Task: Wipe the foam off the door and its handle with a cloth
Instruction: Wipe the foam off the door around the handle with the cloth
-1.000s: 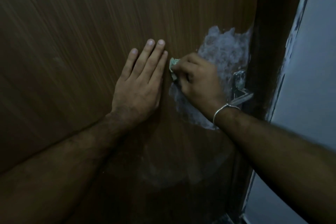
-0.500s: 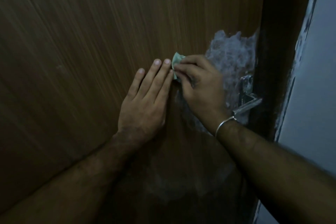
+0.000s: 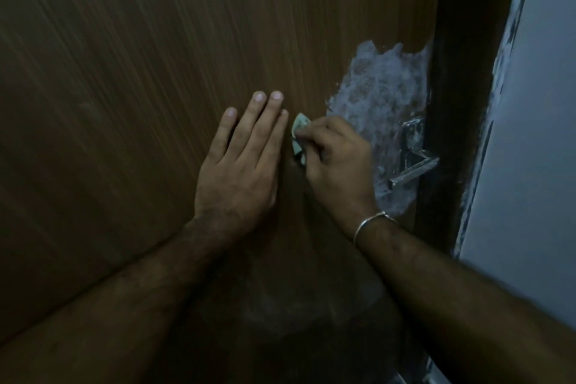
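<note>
A brown wooden door [image 3: 156, 72] fills the view. White foam [image 3: 377, 93] covers a patch near its right edge, above and around the metal lever handle [image 3: 411, 168], which is also foamy. My right hand [image 3: 336, 162] is shut on a small pale green cloth [image 3: 298, 140] and presses it to the door at the foam's left edge. My left hand [image 3: 243, 162] lies flat on the door just left of the cloth, fingers together and pointing up. A metal bangle [image 3: 372, 223] sits on my right wrist.
The dark door edge and frame [image 3: 452, 103] run down the right of the foam. Beyond them is a pale grey wall [image 3: 536, 134]. A faint wiped smear [image 3: 296, 305] shows on the door below my hands.
My right hand has slid the cloth slightly down and left along the foam's edge. The left hand stays flat on the door. The view has shifted a little.
</note>
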